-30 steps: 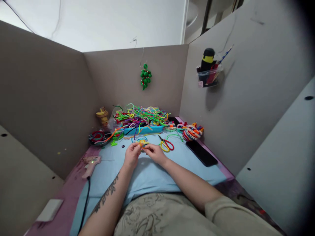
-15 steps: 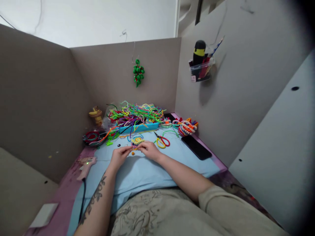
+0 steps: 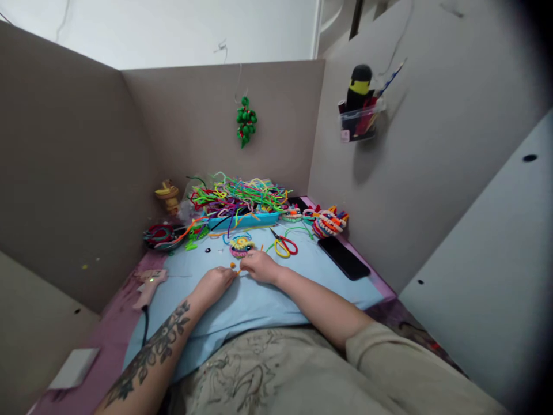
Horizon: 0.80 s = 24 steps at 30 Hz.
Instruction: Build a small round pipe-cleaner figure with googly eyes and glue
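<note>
Between my two hands runs a short orange pipe cleaner (image 3: 239,272). My right hand (image 3: 261,266) pinches it, and an orange end sticks up behind those fingers. The fingertips of my left hand (image 3: 218,282) are closed at its lower end. Just beyond them, a small round figure (image 3: 242,246) of pink, yellow and blue pipe cleaner rests on the light blue cloth (image 3: 259,300), apart from both hands. A small orange ball (image 3: 232,264) lies close to my fingertips. A black bead-like piece (image 3: 208,250) is farther left.
Scissors (image 3: 284,246) with red and yellow handles lie right of the figure. Behind stands a blue tray (image 3: 244,221) heaped with pipe cleaners. A phone (image 3: 343,257) is at right, a pink glue gun (image 3: 150,288) at left. Grey panels (image 3: 276,127) enclose the table.
My hands have come nearer to me, away from the round figure, which now shows more fully. My left hand has dropped lower, and the orange pipe cleaner shows between my fingers.
</note>
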Tool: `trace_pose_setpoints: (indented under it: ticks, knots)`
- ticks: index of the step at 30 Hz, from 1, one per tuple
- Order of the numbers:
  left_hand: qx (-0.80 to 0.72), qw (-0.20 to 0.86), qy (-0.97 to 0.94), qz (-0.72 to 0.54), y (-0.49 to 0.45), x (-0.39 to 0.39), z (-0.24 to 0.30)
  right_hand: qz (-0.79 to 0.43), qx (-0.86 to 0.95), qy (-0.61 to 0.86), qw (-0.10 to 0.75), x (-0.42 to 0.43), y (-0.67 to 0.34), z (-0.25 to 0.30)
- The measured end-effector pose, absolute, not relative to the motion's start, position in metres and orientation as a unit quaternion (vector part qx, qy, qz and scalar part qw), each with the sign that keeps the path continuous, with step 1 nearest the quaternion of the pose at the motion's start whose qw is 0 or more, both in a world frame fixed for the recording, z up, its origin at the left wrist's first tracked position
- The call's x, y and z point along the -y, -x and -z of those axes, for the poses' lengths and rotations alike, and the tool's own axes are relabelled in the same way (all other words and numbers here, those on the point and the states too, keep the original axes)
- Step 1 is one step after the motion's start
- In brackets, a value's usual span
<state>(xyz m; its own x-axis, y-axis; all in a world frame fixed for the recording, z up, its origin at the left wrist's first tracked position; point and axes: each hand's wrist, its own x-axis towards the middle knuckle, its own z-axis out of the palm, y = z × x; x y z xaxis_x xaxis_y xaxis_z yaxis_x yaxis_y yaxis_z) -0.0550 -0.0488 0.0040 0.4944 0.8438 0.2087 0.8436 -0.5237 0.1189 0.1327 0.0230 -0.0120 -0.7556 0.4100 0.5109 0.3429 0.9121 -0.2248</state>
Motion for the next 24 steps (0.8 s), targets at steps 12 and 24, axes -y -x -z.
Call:
trace_pose_setpoints:
  ticks: [12,24]
  knots:
    - [-0.555,0.119,-0.767,-0.299,0.054,0.044,0.001,-0.046,0.914,0.231,0.330,-0.019,-0.140,0.004]
    - [-0.560,0.422,-0.511,-0.498,0.048,0.038,0.006,-0.148,0.867,0.231,0.416,-0.028,-0.131,0.019]
